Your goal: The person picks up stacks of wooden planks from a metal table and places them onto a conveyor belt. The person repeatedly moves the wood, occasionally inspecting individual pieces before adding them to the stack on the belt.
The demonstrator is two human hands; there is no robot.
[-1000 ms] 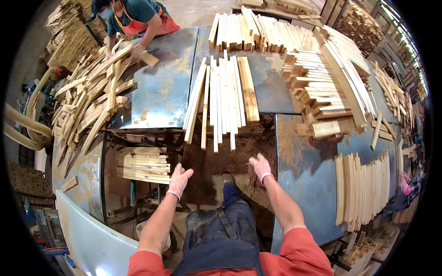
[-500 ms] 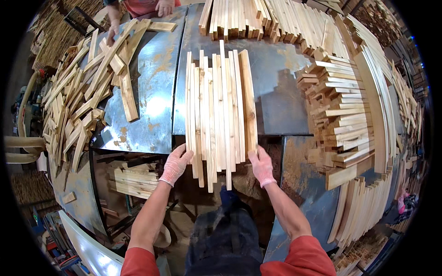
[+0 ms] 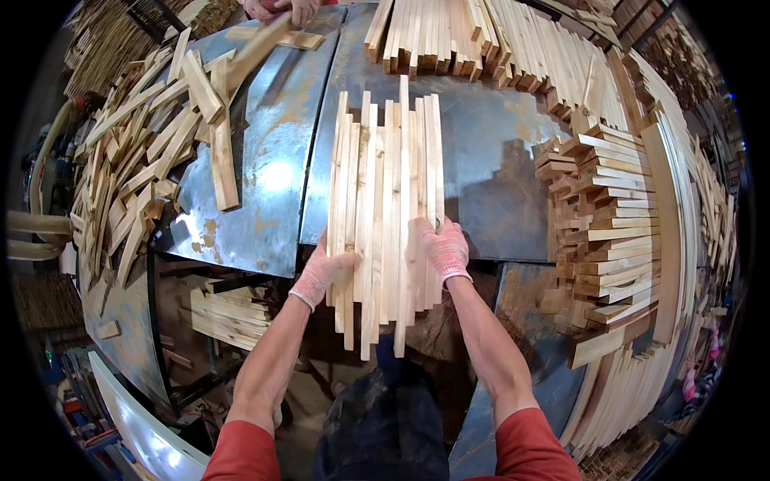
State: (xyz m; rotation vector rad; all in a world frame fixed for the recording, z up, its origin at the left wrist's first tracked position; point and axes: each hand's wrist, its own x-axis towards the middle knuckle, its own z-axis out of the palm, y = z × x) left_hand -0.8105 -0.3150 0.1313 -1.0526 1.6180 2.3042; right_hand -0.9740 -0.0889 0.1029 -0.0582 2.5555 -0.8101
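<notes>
A bundle of several long pale wooden slats [image 3: 387, 200] lies lengthwise on the blue-grey metal table [image 3: 481, 160], with its near ends hanging over the table's front edge. My left hand [image 3: 322, 271], in a pink knit glove, presses against the bundle's left side. My right hand [image 3: 441, 247], gloved the same, grips the bundle's right side. Both hands squeeze the slats together between them.
Stacked slats [image 3: 609, 240] rise at the right, and more rows [image 3: 481, 40] lie along the far edge. A loose heap of wood offcuts [image 3: 136, 176] covers the left side. Another person's hands [image 3: 281, 10] hold a plank at the far left. Cut pieces [image 3: 228, 317] sit below the table.
I have leaned in closer. My hands rose from below the table edge to the slat bundle and closed in on its two sides, drawing the slats tighter together.
</notes>
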